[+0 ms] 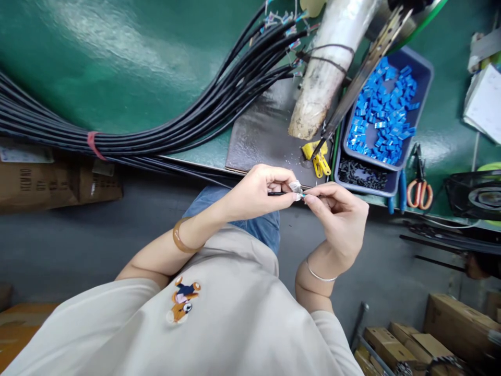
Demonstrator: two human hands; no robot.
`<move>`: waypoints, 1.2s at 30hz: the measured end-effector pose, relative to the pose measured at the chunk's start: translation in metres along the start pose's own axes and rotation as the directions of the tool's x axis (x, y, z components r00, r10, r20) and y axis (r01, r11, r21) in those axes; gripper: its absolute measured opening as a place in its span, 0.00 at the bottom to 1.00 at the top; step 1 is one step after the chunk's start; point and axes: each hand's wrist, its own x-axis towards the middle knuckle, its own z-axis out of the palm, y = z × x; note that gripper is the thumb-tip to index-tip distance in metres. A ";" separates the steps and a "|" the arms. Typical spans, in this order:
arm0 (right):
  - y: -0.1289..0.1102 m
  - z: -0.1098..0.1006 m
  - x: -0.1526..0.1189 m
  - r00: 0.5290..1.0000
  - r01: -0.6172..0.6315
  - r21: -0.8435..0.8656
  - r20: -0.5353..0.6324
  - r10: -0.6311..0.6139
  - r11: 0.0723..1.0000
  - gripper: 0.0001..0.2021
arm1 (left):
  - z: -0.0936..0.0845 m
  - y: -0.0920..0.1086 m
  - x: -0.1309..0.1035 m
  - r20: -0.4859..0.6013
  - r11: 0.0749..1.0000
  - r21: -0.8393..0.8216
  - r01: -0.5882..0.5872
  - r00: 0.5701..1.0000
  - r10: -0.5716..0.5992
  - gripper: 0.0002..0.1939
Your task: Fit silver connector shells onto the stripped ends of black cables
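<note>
My left hand (263, 192) is closed around the end of a black cable (276, 194), with whitish wrapping or shielding (295, 186) at its fingertips. Close beside it, my right hand (332, 211) pinches the small coloured wires (303, 196) that come out of the cable end. The two hands almost meet at the front edge of the bench, over a dark mat (262, 133). Just beyond them on the mat lies a yellow tool (321, 159). A thick bundle of black cables (172, 133), tied with a red band (94, 145), stretches across the bench on the left.
A bin of blue connectors (385, 115) overlaps a bin of small black parts (362, 175) at the right. Orange-handled scissors (420, 193) and blue-handled pliers (402, 190) lie beside them. A whitish tube (326, 68) hangs over the mat. Papers (485, 102) are far right.
</note>
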 end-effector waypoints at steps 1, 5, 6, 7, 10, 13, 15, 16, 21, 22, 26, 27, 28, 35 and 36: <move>-0.001 -0.001 0.000 1.000 0.004 -0.004 -0.021 -0.004 1.000 0.06 | 0.000 0.000 0.000 0.001 1.000 0.004 -0.003 1.000 0.003 0.04; -0.002 0.000 -0.001 0.967 0.067 0.021 -0.247 -0.060 0.998 0.07 | 0.000 0.000 -0.003 0.007 1.000 -0.019 0.020 1.000 -0.019 0.03; -0.002 0.001 -0.001 0.944 0.109 0.035 -0.317 -0.092 0.993 0.06 | -0.001 0.000 -0.003 0.013 0.999 -0.026 0.030 0.999 -0.030 0.03; -0.002 0.002 0.000 0.911 0.158 0.043 -0.391 -0.129 0.987 0.07 | -0.002 0.000 -0.003 0.034 0.999 -0.026 0.045 0.998 -0.044 0.03; -0.002 0.003 0.001 0.762 0.329 -0.010 -0.588 -0.272 0.944 0.09 | -0.013 0.005 0.005 0.273 0.996 0.042 0.082 0.958 -0.091 0.06; -0.007 -0.004 0.000 0.638 0.415 -0.094 -0.679 -0.363 0.905 0.06 | -0.022 0.021 0.016 0.668 0.987 0.152 -0.059 0.742 -0.058 0.09; -0.012 -0.016 -0.006 0.693 0.404 -0.083 -0.622 -0.364 0.911 0.07 | -0.021 0.037 0.015 0.796 0.953 0.190 -0.237 0.605 -0.008 0.11; -0.015 -0.024 -0.009 0.776 0.375 -0.054 -0.527 -0.346 0.925 0.10 | -0.018 0.045 0.011 0.794 0.911 0.248 -0.330 0.608 0.004 0.12; -0.023 -0.067 -0.020 0.986 0.109 -0.098 0.138 -0.095 0.989 0.06 | 0.006 0.060 -0.033 0.574 0.498 0.689 -0.527 0.816 0.069 0.13; -0.022 -0.073 -0.017 0.986 0.119 -0.189 0.137 -0.093 0.975 0.05 | 0.008 0.056 -0.040 0.546 0.483 0.725 -0.491 0.837 0.033 0.13; -0.001 -0.091 0.018 0.959 0.124 -0.656 -0.113 -0.259 0.745 0.07 | 0.006 0.024 -0.051 0.155 0.844 0.528 -0.094 0.988 0.013 0.07; 0.008 -0.095 0.032 0.949 0.071 -0.707 -0.170 -0.266 0.704 0.05 | 0.003 0.015 -0.053 -0.021 0.942 0.333 0.053 0.999 -0.048 0.06; 0.018 -0.099 0.048 0.947 0.011 -0.740 -0.208 -0.245 0.673 0.05 | 0.001 0.006 -0.054 -0.192 0.979 0.133 0.157 0.973 -0.130 0.07; 0.057 -0.097 0.135 0.930 -0.229 -0.778 -0.352 -0.104 0.585 0.10 | 0.000 -0.024 -0.057 -0.481 0.910 -0.412 0.045 0.838 -0.258 0.13; 0.056 -0.094 0.140 0.939 -0.237 -0.767 -0.339 -0.064 0.596 0.10 | -0.001 -0.024 -0.055 -0.453 0.899 -0.436 0.040 0.853 -0.258 0.14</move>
